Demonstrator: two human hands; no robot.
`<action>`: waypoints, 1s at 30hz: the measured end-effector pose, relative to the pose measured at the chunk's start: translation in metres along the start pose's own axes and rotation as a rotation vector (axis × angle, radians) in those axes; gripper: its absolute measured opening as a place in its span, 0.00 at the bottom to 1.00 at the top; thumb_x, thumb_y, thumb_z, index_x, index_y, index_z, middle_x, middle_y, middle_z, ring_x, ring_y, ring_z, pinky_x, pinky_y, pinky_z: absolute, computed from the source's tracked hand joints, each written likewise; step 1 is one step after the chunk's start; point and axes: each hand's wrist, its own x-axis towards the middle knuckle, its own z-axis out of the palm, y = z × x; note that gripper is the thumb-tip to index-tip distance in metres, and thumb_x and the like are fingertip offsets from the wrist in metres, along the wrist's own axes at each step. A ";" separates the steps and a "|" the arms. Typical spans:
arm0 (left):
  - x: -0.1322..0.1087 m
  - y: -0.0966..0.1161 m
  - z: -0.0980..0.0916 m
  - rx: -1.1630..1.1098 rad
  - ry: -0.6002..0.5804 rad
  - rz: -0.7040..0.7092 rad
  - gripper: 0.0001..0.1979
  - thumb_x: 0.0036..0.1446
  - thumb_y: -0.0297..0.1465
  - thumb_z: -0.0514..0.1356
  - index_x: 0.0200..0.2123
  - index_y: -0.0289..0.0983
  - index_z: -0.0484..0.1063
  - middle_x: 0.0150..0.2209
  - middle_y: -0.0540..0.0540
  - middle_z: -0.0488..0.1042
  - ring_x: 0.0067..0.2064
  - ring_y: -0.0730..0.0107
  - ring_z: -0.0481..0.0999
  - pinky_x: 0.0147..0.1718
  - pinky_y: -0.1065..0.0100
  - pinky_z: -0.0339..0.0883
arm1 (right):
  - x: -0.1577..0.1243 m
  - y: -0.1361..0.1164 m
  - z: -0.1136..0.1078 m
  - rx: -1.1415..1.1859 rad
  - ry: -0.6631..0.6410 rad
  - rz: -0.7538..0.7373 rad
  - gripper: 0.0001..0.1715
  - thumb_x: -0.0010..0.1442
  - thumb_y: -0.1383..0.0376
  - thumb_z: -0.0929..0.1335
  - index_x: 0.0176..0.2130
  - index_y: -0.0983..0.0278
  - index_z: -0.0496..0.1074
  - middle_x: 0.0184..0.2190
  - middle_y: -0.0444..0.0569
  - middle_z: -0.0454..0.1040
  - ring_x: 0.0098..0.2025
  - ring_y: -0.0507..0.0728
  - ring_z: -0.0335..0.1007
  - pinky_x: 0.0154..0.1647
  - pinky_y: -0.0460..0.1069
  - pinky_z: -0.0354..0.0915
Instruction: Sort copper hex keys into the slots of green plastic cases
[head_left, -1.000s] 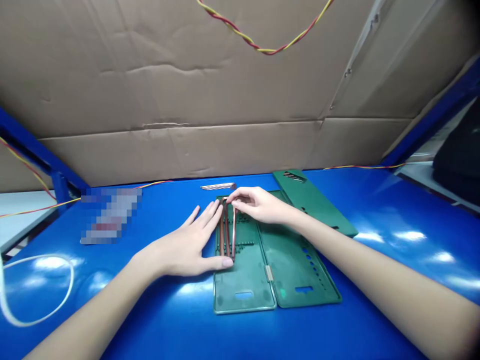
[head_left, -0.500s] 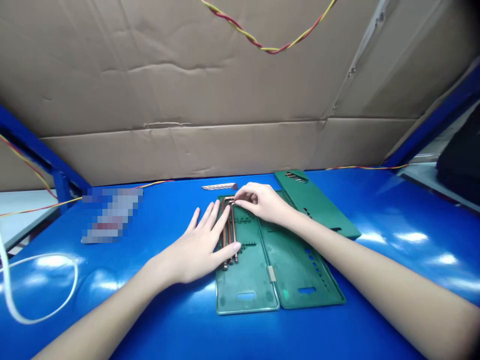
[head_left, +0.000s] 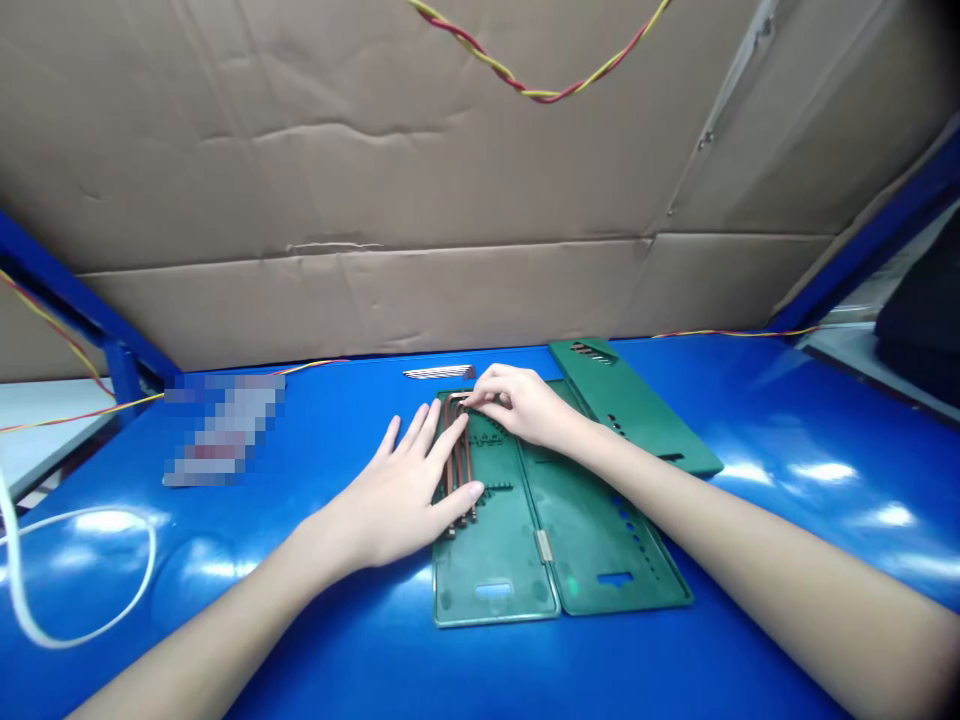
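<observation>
Only the head view here, so starting with the surroundings: the whole back is creased brown cardboard point(head_left: 375, 200), matte and dented, with a twisted red and yellow wire point(head_left: 540, 92) sagging across the top. A thin white cable point(head_left: 150, 570) loops on the far left, and a pixelated patch point(head_left: 221, 430) sits on the counter point(head_left: 750, 430), which is glossy blue and throws back light spots. Behind the hands there's a small bundle of silvery rods point(head_left: 439, 373) lying flat, and to the right a second green panel point(head_left: 637, 415) with slots at its far end, just beside the open green case point(head_left: 491, 575). Something dark point(head_left: 926, 330) sits off the right edge, can't tell what.

The case is a flat plastic thing, two long halves hinged in the middle, with rounded corners and rows of little holes. The copper-coloured rods point(head_left: 466, 455) lie lengthwise in its left half, long and thin with a bend at the far end.

The left hand point(head_left: 397, 495) is spread flat, palm down, fingers resting along the rods and thumb tip across their near part, so it hides a good chunk of them. The right hand point(head_left: 525, 405) is curled, fingertips pinched on the bent far ends of the rods, and it blocks the top of the case's right half
</observation>
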 end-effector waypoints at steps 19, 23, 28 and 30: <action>-0.002 -0.006 -0.002 0.071 -0.030 0.060 0.43 0.70 0.59 0.41 0.75 0.42 0.30 0.74 0.44 0.26 0.73 0.46 0.25 0.70 0.42 0.31 | 0.008 0.014 -0.007 0.266 -0.119 0.225 0.08 0.59 0.66 0.72 0.38 0.66 0.82 0.35 0.50 0.83 0.32 0.54 0.76 0.35 0.47 0.69; -0.001 -0.007 -0.001 0.070 -0.011 0.052 0.43 0.69 0.60 0.43 0.75 0.44 0.35 0.74 0.45 0.29 0.73 0.44 0.28 0.69 0.40 0.34 | 0.008 0.015 -0.005 0.256 -0.131 0.170 0.08 0.60 0.67 0.71 0.38 0.65 0.83 0.38 0.51 0.82 0.36 0.55 0.77 0.36 0.48 0.70; 0.002 -0.007 -0.004 0.064 -0.029 0.040 0.45 0.67 0.62 0.44 0.75 0.43 0.38 0.75 0.44 0.31 0.74 0.44 0.30 0.69 0.40 0.35 | 0.004 0.012 -0.004 0.121 -0.080 0.085 0.11 0.63 0.69 0.69 0.41 0.64 0.83 0.41 0.54 0.79 0.39 0.55 0.76 0.37 0.48 0.69; 0.003 -0.007 -0.004 0.060 -0.040 0.033 0.45 0.66 0.63 0.44 0.75 0.43 0.38 0.74 0.44 0.30 0.74 0.43 0.30 0.69 0.40 0.35 | 0.003 0.010 -0.004 0.137 -0.087 0.111 0.10 0.62 0.69 0.70 0.41 0.64 0.82 0.39 0.52 0.80 0.37 0.54 0.76 0.36 0.47 0.69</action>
